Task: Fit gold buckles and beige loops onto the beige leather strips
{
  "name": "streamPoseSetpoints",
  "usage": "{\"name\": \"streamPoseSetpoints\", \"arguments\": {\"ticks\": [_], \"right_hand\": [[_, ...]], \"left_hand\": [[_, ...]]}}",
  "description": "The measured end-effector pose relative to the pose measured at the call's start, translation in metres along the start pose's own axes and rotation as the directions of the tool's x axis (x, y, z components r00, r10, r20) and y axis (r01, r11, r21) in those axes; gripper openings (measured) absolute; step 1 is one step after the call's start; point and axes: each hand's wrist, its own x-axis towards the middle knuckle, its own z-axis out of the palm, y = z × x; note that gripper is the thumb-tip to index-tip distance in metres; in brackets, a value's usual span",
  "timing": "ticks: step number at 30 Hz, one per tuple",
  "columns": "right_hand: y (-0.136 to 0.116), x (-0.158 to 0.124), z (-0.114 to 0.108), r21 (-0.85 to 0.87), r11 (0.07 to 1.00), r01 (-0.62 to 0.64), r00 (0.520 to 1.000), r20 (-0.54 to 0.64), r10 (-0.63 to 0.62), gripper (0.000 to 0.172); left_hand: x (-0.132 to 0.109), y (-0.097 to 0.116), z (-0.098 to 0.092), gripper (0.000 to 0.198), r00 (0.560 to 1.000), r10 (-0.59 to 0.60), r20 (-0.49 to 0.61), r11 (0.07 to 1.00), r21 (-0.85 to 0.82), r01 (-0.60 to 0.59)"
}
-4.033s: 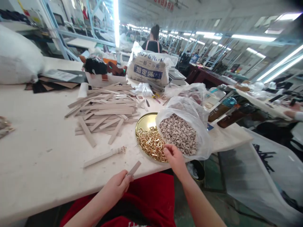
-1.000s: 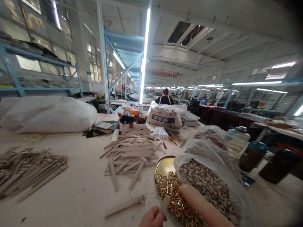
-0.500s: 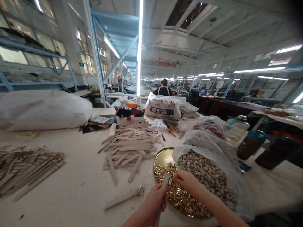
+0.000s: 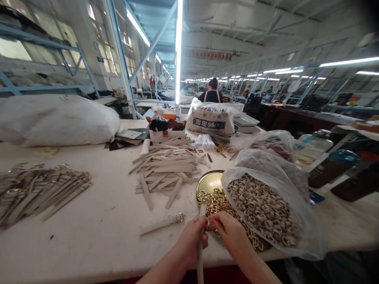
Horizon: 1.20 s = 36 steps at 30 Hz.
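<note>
My left hand is closed round a flat grey-beige strap, which stands with its tip just above the fingers. Close beside it, my right hand is pinched, its fingertips nearly touching the left thumb. Whatever lies in that pinch is too small to make out against the gold behind it. Under and beyond my hands, a round gold tray carries a heap of gold buckles. Small beige strap loops fill an open clear plastic bag at the tray's right. One strap with a buckle lies left of my hands.
Loose straps are piled mid-table. Buckled straps lie at the left, before a big white sack. Dark bottles stand at the right. A printed bag sits at the back; a person is beyond it.
My right hand has come from over the tray's right side to the left hand and the strap. The view has shifted, with the table things higher in the picture.
</note>
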Motion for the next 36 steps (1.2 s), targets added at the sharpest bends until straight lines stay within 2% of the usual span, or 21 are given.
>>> {"name": "streamPoseSetpoints", "arguments": {"ticks": [3, 6, 8, 12, 16, 18, 21, 25, 27, 28, 31, 33, 34, 36], "right_hand": [[-0.006, -0.010, 0.004, 0.045, 0.999, 0.002, 1.000, -0.001, -0.002, 0.018], [-0.013, -0.020, 0.007, 0.103, 0.995, -0.003, 1.000, 0.019, 0.002, 0.016], [-0.017, -0.024, 0.008, 0.184, 0.982, -0.028, 0.998, 0.062, 0.017, 0.014], [-0.019, -0.032, 0.010, 0.347, 0.933, -0.095, 0.988, 0.144, 0.047, 0.012], [-0.020, -0.040, 0.016, 0.446, 0.891, -0.077, 0.992, 0.124, 0.024, 0.013], [-0.023, -0.044, 0.020, 0.466, 0.881, -0.080, 0.991, 0.130, 0.021, 0.012], [-0.026, -0.049, 0.024, 0.433, 0.899, -0.066, 0.994, 0.110, 0.020, 0.012], [-0.026, -0.049, 0.024, 0.465, 0.882, -0.081, 0.996, 0.010, 0.086, 0.015], [-0.024, -0.045, 0.023, 0.594, 0.788, -0.163, 0.977, -0.013, 0.212, 0.018], [-0.023, -0.043, 0.024, 0.682, 0.701, -0.208, 0.956, -0.008, 0.292, 0.019], [-0.023, -0.035, 0.026, 0.914, 0.314, -0.258, 0.865, 0.074, 0.495, 0.024], [-0.024, -0.032, 0.029, 0.967, 0.069, -0.245, 0.811, 0.165, 0.562, 0.028], [-0.026, -0.031, 0.030, 0.969, -0.023, -0.247, 0.790, 0.215, 0.574, 0.030], [-0.028, -0.032, 0.034, 0.950, -0.146, -0.276, 0.760, 0.309, 0.572, 0.030]], "left_hand": [[-0.006, 0.001, -0.003, 0.036, 0.998, 0.063, 0.004, 0.998, -0.011, -0.063], [-0.015, 0.001, -0.008, 0.030, 0.976, 0.216, -0.010, 0.964, 0.158, -0.212], [-0.023, 0.004, -0.012, 0.027, 0.966, 0.259, 0.012, 0.932, 0.258, -0.253], [-0.040, 0.010, -0.021, 0.028, 0.979, 0.145, 0.144, 0.943, 0.279, -0.181], [-0.048, 0.009, -0.031, 0.030, 0.965, -0.008, 0.262, 0.974, 0.221, -0.052], [-0.049, 0.005, -0.033, 0.033, 0.968, -0.035, 0.247, 0.982, 0.186, -0.012], [-0.049, 0.001, -0.032, 0.034, 0.978, 0.018, 0.206, 0.986, 0.160, -0.051], [-0.052, 0.000, -0.032, 0.035, 0.985, 0.088, 0.152, 0.951, 0.282, -0.129], [-0.054, -0.001, -0.032, 0.036, 0.985, 0.121, 0.119, 0.910, 0.383, -0.158], [-0.055, -0.002, -0.033, 0.038, 0.985, 0.131, 0.112, 0.885, 0.434, -0.167], [-0.057, -0.006, -0.034, 0.038, 0.983, 0.103, 0.149, 0.809, 0.562, -0.170], [-0.058, -0.007, -0.035, 0.035, 0.980, 0.086, 0.179, 0.741, 0.646, -0.183], [-0.058, -0.007, -0.036, 0.033, 0.977, 0.100, 0.189, 0.695, 0.690, -0.204], [-0.058, -0.004, -0.038, 0.031, 0.964, 0.166, 0.209, 0.560, 0.784, -0.267]]}}
